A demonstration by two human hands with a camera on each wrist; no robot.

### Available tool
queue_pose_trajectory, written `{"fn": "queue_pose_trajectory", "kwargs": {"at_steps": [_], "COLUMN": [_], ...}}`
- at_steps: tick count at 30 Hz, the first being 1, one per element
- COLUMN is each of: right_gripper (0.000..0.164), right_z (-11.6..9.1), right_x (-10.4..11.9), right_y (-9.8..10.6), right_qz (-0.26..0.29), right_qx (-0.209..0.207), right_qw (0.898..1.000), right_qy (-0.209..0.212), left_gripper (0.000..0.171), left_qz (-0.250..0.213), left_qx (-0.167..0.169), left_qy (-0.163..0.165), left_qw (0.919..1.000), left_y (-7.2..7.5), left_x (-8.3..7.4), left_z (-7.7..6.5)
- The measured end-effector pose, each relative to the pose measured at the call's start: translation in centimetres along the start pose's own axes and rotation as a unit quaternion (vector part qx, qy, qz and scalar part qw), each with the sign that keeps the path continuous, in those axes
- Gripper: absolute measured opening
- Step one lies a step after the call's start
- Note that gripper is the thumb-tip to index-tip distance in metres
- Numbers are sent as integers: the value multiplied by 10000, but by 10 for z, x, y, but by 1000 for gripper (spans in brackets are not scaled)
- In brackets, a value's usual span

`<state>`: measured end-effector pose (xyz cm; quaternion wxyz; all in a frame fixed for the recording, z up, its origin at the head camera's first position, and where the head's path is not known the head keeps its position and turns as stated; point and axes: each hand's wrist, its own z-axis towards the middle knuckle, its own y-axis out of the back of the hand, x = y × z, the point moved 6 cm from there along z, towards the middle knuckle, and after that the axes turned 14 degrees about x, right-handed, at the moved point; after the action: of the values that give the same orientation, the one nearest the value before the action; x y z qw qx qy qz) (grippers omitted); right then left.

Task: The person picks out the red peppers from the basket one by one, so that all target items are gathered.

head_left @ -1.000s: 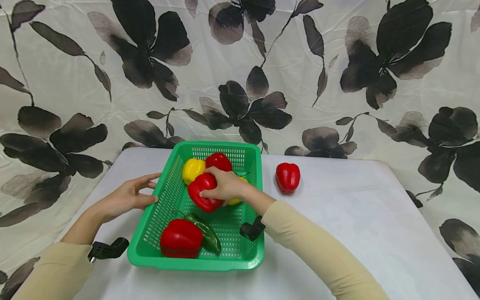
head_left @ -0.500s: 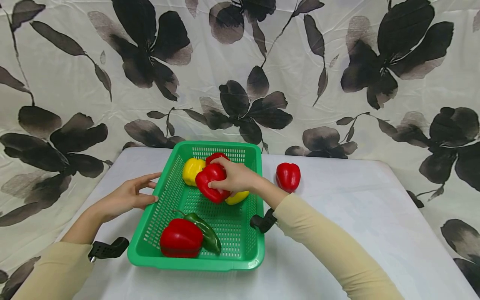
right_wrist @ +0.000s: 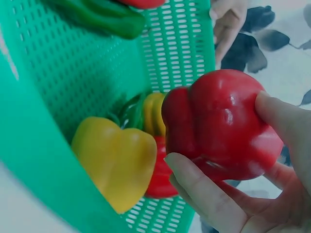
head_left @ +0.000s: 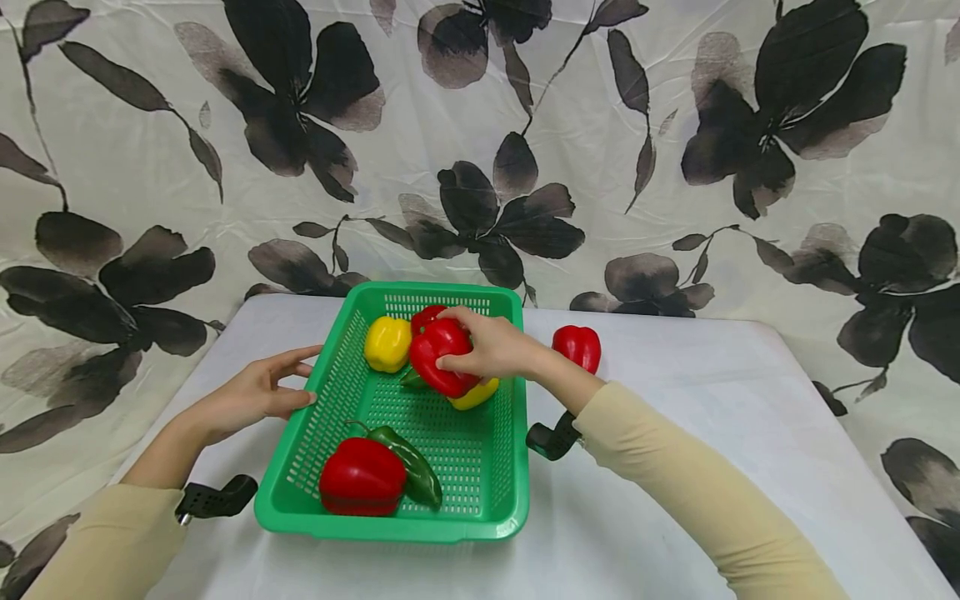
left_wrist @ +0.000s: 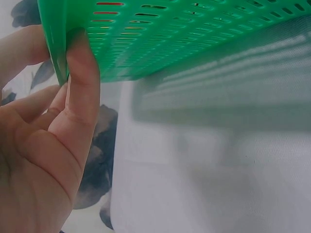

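Red pepper [head_left: 438, 360] gripped by right fingers [right_wrist: 209, 194], wrist [head_left: 542, 362] over basket rim [head_left: 420, 528], left fingers [left_wrist: 82, 80] pinching opposite edge [left_wrist: 53, 22]

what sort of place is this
Probably an indoor tabletop setup, perhaps arranged for filming: a white-covered table stands before a floral cloth that fills the background, with a green basket of peppers on it. The room beyond is hidden.
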<state>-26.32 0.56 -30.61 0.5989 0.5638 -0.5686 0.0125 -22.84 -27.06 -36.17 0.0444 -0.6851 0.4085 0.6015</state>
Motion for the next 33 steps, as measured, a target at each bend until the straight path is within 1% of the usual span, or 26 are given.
{"fn": "queue_pose_trajectory", "kwargs": {"at_steps": [5, 11, 13, 20, 25, 27, 33], "right_gripper": [62, 64, 64, 63, 63, 64, 64], "right_z": [-7, -16, -18, -26, -30, -32, -39], "right_x": [0, -1, -2, -9, -13, -15, -25], "right_y": [5, 12, 15, 27, 33, 35, 41], "right_qz": [-54, -182, -236, -53, -253, -246, 101], "right_qx": [-39, -88, -125, -233, -339, -367, -416], "right_qw": [10000, 9998, 9996, 9996, 9991, 9990, 9991], "right_qy": [-50, 69, 107, 117, 66, 57, -21], "left_gripper": [71, 72, 72, 71, 71, 71, 71], "left_qz": [-23, 22, 8, -46, 2, 14, -9], "left_qx": [-21, 24, 21, 1, 10, 4, -17], "left_qy": [100, -6, 12, 102, 76, 86, 120], "left_qw": [9999, 10000, 10000, 9999, 10000, 10000, 9999], "left_y": [0, -1, -1, 0, 0, 0, 0], "left_x": [2, 0, 1, 3, 3, 3, 3], "left_z": [0, 0, 1, 2, 1, 1, 2]}}
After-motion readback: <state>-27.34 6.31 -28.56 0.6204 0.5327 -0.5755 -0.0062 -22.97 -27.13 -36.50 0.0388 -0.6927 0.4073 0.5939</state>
